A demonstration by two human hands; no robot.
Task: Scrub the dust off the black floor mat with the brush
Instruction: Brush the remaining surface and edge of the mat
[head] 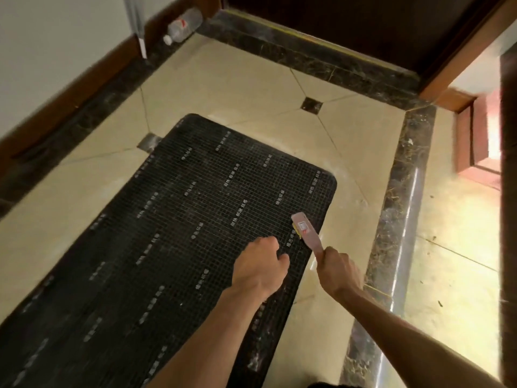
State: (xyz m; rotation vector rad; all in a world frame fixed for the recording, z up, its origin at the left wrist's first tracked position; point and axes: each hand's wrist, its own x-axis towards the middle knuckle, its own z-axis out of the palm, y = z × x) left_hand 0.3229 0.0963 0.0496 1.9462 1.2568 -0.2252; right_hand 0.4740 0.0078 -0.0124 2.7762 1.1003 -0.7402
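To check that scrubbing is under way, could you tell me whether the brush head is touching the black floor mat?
Touching. In the head view the right hand grips the pink brush, whose head lies flat against the black floor mat near its right edge, no gap visible.

The scene is dimly and warmly lit. Strong light is admitted through the doorway (486, 135) at the right, where detail is blown out. Beside it, glare is thrown along the dark floor border (402, 219). Away from the doorway, the bottle (183, 25) is softened by blur, and straight lines are bent by wide-angle distortion.
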